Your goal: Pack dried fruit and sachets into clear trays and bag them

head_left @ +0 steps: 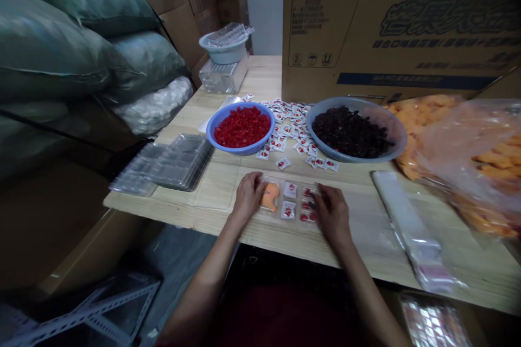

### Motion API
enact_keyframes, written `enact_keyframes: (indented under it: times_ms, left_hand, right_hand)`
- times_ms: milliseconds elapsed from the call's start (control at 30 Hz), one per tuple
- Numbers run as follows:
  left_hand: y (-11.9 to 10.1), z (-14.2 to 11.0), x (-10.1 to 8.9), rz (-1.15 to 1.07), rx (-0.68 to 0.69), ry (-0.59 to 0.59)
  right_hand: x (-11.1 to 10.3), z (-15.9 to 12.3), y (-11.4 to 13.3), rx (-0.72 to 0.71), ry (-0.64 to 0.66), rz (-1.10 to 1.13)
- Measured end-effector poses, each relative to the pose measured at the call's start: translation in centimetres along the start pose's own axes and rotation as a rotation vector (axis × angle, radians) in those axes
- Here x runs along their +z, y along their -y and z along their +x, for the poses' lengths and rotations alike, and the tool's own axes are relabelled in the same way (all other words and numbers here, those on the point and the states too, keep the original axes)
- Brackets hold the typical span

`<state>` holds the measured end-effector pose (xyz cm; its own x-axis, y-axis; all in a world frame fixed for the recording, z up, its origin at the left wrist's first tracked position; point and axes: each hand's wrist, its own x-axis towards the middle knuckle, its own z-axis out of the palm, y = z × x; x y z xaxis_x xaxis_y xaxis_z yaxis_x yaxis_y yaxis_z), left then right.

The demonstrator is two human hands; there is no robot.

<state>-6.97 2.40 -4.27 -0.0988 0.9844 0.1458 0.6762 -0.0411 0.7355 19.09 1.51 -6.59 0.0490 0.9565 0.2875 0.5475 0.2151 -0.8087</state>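
A clear plastic compartment tray [278, 219] lies near the table's front edge. Its left part holds an orange piece [270, 196], the middle two printed white sachets [289, 190], and the right part several small red pieces [308, 217]. My left hand [248, 194] grips the tray's left edge, thumb beside the orange piece. Over the right compartments, my right hand [334, 212] has its fingers pinched together at small dark pieces [312, 205]; its fingertips partly hide them.
Behind the tray stand a blue bowl [210, 133] of red pieces and a bluish bowl [401, 138] of dark pieces, with scattered sachets [287, 129] between. Stacked clear trays [183, 160] lie left. Plastic sleeves [401, 211] and a bag of orange pieces [459, 146] lie right.
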Motion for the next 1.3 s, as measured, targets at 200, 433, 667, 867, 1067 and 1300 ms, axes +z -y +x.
enact_keyframes:
  times_ms: [200, 433, 667, 867, 1067, 1300]
  left_hand:
    - [-1.0, -2.1, -0.8, 0.103, -0.074, 0.083]
    - [-2.8, -7.4, -1.7, -0.102, -0.176, 0.178]
    - [-4.6, -8.5, -0.3, -0.957, -0.535, 0.130]
    - [-5.8, -8.7, -1.1, -1.227, -0.667, 0.567]
    - [-5.8, -8.5, -0.2, -1.154, -0.698, 0.584]
    - [-5.6, -8.7, 0.1, -1.254, -0.752, 0.446]
  right_hand:
    - [-1.2, -0.7, 0.8, 0.035, 0.069, -0.045]
    - [-3.5, -5.5, 1.3, 0.251, 0.124, 0.178]
    - [-5.3, -5.9, 2.4, 0.548, 0.094, 0.705]
    - [-7.3, -4.4, 3.1, 0.558, 0.074, 0.765]
    - [-7.6, -3.8, 2.0, 0.579, 0.056, 0.680]
    - [-7.8, -4.2, 2.2, 0.616, 0.304, 0.729]
